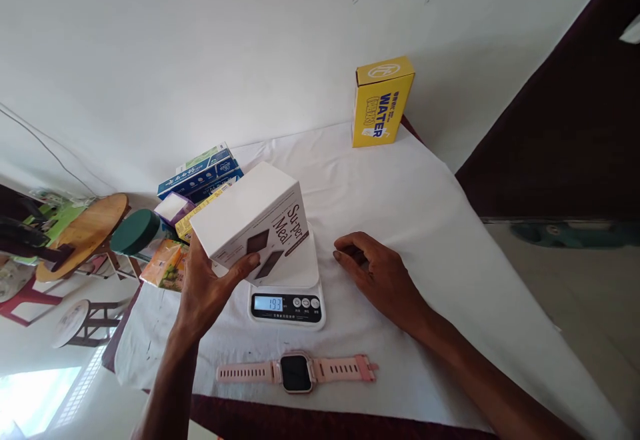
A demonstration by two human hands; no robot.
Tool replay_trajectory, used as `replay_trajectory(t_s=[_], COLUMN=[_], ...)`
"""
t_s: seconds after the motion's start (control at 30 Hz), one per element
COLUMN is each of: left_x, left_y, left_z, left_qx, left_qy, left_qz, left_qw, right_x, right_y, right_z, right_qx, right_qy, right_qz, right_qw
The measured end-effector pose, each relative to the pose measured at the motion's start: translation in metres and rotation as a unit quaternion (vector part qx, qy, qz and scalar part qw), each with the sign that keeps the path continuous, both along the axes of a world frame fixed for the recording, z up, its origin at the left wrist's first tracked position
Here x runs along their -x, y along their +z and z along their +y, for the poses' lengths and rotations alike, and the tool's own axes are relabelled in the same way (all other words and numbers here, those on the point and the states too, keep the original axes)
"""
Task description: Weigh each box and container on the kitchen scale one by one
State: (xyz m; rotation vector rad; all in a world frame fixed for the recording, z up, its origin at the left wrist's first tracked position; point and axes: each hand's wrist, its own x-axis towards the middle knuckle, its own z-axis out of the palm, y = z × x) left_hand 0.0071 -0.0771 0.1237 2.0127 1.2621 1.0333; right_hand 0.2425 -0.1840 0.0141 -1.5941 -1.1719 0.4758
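My left hand (pixel 207 287) grips a white box (pixel 253 217) printed "Super Meal", thumb across its front face, holding it tilted on the platform of a white kitchen scale (pixel 295 293). The scale's lit display reads 193. My right hand (pixel 375 270) rests on the white tablecloth (pixel 450 227) to the right of the scale, fingers curled loosely toward it with nothing seen in them. A pink smartwatch (pixel 296 371) lies flat near the table's front edge, just below the scale.
A yellow "WATER" box (pixel 381 101) stands upright at the far edge by the wall. Several boxes and packets (pixel 197 180) and a green cylinder (pixel 137 230) are piled at the table's left. Stools and a round wooden table (pixel 83 233) stand left.
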Motion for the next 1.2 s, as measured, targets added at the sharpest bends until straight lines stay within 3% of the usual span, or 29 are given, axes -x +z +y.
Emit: replay_trajectory(t_s=[0.13, 0.23, 0.4, 0.57, 0.73, 0.93, 1.07, 1.2], left_x=[0.006, 0.029, 0.11, 0.193, 0.239, 0.247, 0.226, 0.199], left_y=[-0.001, 0.005, 0.015, 0.014, 0.011, 0.003, -0.015, -0.029], left_z=[-0.009, -0.024, -0.046, -0.046, -0.043, -0.032, -0.013, -0.006], left_qx=[-0.001, 0.009, 0.122, 0.085, 0.033, 0.002, -0.019, -0.065], left_qy=[0.017, 0.042, 0.108, 0.186, 0.274, 0.323, 0.329, 0.387], left_qz=[-0.031, -0.036, -0.147, -0.26, -0.278, -0.302, -0.338, -0.311], left_qw=[0.999, 0.998, 0.976, 0.944, 0.92, 0.897, 0.881, 0.866], right_x=[0.0, 0.0, 0.001, 0.002, 0.004, 0.004, 0.004, 0.004], right_y=[0.0, -0.003, -0.004, -0.004, -0.002, 0.002, 0.002, 0.001], right_z=[0.0, 0.001, 0.002, 0.004, 0.004, 0.003, 0.005, 0.004], right_qx=[0.007, 0.008, 0.026, 0.047, 0.065, 0.086, 0.095, 0.09], right_qy=[-0.001, -0.004, -0.005, -0.018, -0.022, -0.029, -0.031, -0.033], right_qz=[0.005, 0.005, -0.004, -0.008, 0.001, 0.004, 0.003, 0.003], right_qw=[1.0, 1.0, 1.0, 0.999, 0.998, 0.996, 0.995, 0.995])
